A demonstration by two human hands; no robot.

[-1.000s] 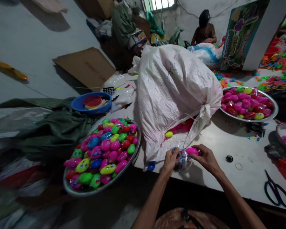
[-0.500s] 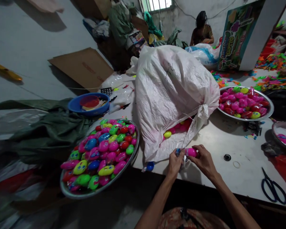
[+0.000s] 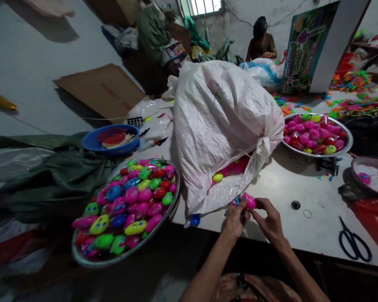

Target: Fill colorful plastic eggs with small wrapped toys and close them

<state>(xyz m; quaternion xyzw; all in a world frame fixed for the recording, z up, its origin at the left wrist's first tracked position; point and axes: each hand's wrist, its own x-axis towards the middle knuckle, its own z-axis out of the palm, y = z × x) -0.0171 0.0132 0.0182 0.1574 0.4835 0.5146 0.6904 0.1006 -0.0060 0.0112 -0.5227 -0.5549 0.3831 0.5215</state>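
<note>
In front of the white sack, a bright pink plastic egg is held above the table edge. My left hand is closed round its left side, with blue-patterned shiny material showing by the fingers. At the egg's right end my right hand pinches with thumb and fingertips. What lies inside my left palm is partly hidden. The white woven sack has an opening low at its front, where pink and yellow eggs show. A blue piece in clear film lies at the table edge, left of my hands.
A metal basin heaped with wrapped coloured eggs stands left; another basin of eggs sits right. Scissors, a black ring and a rubber band lie at right. A blue tub stands behind left. A person sits at the back.
The pink egg has tilted in my hands, and my right fingers have shifted lower along its end. The whole view has moved slightly, so everything sits further left.
</note>
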